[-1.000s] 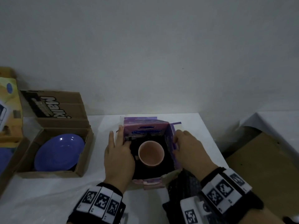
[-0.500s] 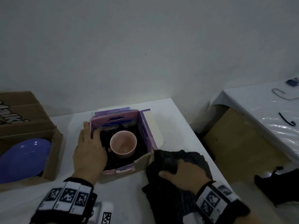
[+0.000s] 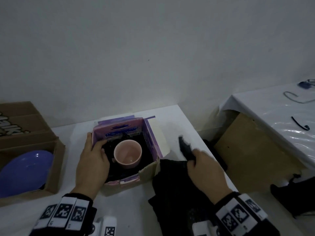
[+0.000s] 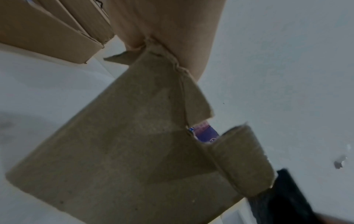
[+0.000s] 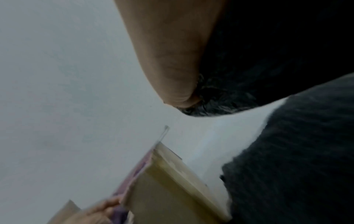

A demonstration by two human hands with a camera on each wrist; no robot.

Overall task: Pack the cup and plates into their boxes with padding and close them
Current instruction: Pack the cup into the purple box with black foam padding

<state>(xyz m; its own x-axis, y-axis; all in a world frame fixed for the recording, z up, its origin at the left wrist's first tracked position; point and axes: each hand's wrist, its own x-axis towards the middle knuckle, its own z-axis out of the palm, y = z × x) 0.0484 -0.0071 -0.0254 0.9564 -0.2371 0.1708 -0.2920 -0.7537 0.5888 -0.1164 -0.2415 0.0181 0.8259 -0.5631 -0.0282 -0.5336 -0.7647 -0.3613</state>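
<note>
A pink cup (image 3: 127,154) stands upright in the open purple box (image 3: 151,138), with black padding around its base. My left hand (image 3: 92,159) grips the box's left wall, thumb inside and fingers outside. The left wrist view shows the box's brown outer side (image 4: 134,151) under my palm. My right hand (image 3: 202,166) pinches a black padding cloth (image 3: 170,193) that lies on the table right of the box, and a corner of it is raised. In the right wrist view my thumb (image 5: 172,68) presses into the cloth (image 5: 249,60). A blue plate (image 3: 25,171) lies in a cardboard box (image 3: 58,167) at the left.
The white table (image 3: 179,120) ends just right of the cloth. Beyond a gap stand a brown board (image 3: 255,150) and a second white-covered table (image 3: 272,116) with wire hooks. A dark bundle (image 3: 289,193) lies low at the right.
My right hand left the box's right wall, dropped onto the black cloth and now lifts a corner of it. The left hand stays on the box. The head view turned right.
</note>
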